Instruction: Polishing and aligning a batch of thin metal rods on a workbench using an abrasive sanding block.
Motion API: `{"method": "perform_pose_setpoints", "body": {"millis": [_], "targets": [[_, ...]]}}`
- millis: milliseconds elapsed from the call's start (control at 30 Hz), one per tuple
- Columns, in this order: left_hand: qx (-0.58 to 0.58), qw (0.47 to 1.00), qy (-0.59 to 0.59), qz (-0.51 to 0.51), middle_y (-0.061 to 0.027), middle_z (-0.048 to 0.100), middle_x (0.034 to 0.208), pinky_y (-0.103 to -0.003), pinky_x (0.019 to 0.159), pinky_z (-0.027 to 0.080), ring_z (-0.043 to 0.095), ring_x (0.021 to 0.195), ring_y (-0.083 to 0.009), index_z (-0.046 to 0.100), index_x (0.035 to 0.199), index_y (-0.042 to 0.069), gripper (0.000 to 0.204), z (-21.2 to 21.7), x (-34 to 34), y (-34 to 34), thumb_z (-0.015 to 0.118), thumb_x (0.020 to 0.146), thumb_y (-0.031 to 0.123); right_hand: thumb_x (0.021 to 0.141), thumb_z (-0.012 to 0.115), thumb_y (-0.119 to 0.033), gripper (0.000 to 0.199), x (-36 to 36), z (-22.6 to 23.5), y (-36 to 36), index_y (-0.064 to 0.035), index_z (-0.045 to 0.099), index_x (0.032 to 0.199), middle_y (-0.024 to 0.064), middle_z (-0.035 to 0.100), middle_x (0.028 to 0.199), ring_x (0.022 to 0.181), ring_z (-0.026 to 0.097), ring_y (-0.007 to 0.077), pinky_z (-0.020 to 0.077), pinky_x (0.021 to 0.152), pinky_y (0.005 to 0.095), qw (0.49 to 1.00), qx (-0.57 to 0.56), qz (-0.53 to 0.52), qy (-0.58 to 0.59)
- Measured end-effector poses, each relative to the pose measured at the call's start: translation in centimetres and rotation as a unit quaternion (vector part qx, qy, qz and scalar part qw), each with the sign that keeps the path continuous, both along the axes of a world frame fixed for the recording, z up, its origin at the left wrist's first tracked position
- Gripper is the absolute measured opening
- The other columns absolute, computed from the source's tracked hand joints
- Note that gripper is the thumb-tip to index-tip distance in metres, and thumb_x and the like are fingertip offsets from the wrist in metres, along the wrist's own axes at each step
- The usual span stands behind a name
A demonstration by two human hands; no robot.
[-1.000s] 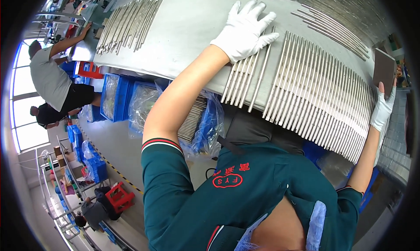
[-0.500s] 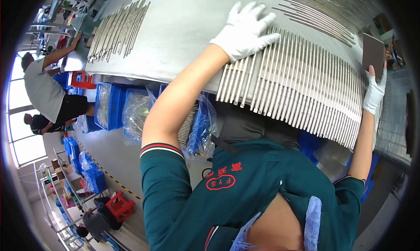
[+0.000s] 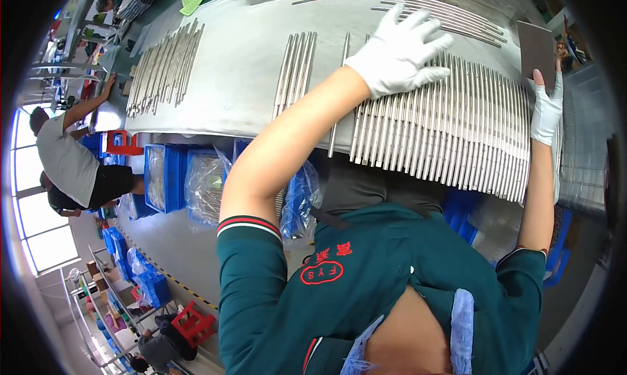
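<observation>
My left hand, in a white glove, lies palm down with fingers spread over the upper ends of a long row of shiny metal rods. The rods lie side by side, their near ends at the table's front edge. Left of the row, one single rod lies apart, partly hidden by my forearm. Beyond it is a small group of rods. My right hand, gloved with thumb and a fingertip bare, grips a dark grey-brown rectangular board by its lower edge, at the row's right end.
More rods lie loosely at the table's left and far side. A green paper is at the far left. Blue crates with plastic bags stand below the front edge. A person in a light shirt works at the left.
My left hand has moved right along the row. Several rods now lie separated to the left, with one single rod between them and the row. The right hand still holds the board.
</observation>
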State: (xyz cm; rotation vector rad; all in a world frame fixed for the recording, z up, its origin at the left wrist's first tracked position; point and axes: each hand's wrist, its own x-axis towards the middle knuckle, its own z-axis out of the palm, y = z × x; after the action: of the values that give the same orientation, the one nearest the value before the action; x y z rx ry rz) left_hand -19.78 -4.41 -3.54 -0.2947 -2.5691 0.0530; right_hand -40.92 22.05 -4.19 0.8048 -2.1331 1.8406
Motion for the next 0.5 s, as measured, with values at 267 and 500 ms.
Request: {"method": "perform_pose_setpoints", "body": {"millis": [267, 500], "targets": [[0.03, 0.996, -0.066, 0.057, -0.0205, 0.047, 0.143, -0.058, 0.115, 0.021, 0.036, 0.139, -0.0362, 0.051, 0.139, 0.011, 0.066, -0.3, 2.8, -2.4, 0.045, 0.095, 0.059, 0.092, 0.071, -0.021, 0.065, -0.7, -0.2, 0.5, -0.0048, 0.04, 0.148, 0.0089, 0.052, 0.141, 0.125, 0.05, 0.0159, 0.0384, 0.107, 0.0286, 1.0, 0.005, 0.007, 0.012], [-0.016, 0.991, -0.054, 0.118, -0.0195, 0.047, 0.143, -0.059, 0.115, 0.019, 0.037, 0.138, -0.0358, 0.055, 0.137, 0.013, 0.064, -0.4, 5.5, -5.4, 0.044, 0.094, 0.06, 0.093, 0.07, -0.022, 0.065, -0.4, 0.1, 0.3, -0.005, 0.04, 0.148, 0.0089, 0.053, 0.139, 0.122, 0.053, 0.0162, 0.0401, 0.106, 0.0285, 1.0, 0.028, 0.001, -0.007]]}}
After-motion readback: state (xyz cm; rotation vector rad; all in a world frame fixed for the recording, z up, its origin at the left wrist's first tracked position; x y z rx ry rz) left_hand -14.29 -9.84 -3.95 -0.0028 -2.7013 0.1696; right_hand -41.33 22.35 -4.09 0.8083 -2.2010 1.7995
